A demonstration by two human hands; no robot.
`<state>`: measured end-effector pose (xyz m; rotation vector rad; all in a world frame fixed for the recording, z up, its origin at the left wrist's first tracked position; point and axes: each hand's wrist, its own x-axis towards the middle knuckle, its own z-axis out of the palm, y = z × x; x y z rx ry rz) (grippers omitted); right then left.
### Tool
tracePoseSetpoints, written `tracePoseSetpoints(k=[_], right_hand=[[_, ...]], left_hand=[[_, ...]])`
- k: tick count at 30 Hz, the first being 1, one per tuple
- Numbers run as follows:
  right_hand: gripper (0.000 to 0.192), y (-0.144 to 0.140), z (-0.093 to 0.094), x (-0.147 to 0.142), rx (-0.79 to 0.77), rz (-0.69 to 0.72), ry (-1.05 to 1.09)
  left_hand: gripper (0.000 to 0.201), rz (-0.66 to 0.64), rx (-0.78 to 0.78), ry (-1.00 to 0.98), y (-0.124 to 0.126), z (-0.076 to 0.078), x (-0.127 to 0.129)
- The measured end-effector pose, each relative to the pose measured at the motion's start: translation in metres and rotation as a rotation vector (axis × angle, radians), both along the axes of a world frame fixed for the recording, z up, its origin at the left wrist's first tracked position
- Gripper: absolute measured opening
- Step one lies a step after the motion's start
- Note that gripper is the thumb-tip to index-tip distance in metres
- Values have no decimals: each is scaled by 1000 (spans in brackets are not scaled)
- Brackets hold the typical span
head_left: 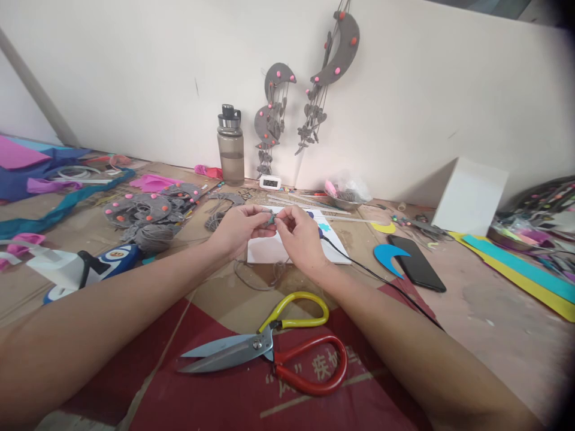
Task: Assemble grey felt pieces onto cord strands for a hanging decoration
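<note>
Above a white sheet (265, 252), my left hand (238, 228) and my right hand (302, 236) meet fingertip to fingertip. Both pinch a small grey-blue piece (271, 217); the fingers cover most of it, so its exact kind is unclear. Thin grey yarn (258, 286) loops on the cardboard just below my hands. A teal cut-out shape (324, 227) lies on the sheet by my right hand. Close to me, scissors (258, 344) with one yellow and one red handle rest with their blades slightly apart.
Left are grey moon shapes with coloured dots (146, 208), a yarn ball (155, 237) and a power strip (119, 257). A bottle (231, 149) stands behind. Rightward lie a blue crescent (390, 258), a phone (417, 263) and a black cord (377, 272). Moon hangings (344, 51) are on the wall.
</note>
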<state>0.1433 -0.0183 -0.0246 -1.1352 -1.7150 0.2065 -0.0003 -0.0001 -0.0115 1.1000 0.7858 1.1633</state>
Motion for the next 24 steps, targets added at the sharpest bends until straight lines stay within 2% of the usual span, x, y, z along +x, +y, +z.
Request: tracePoseSetpoints(k=[7,14,24], right_hand=[[11,0,3,2,-67,0,57],[14,-2,4,2,-61,-12,22],[25,-4,5,0,-95,1,1]], left_hand=[[13,-6,31,27,-1,-1,1],[12,27,42,37,-3,1,4],[9,179,153,279,-8,5,2]])
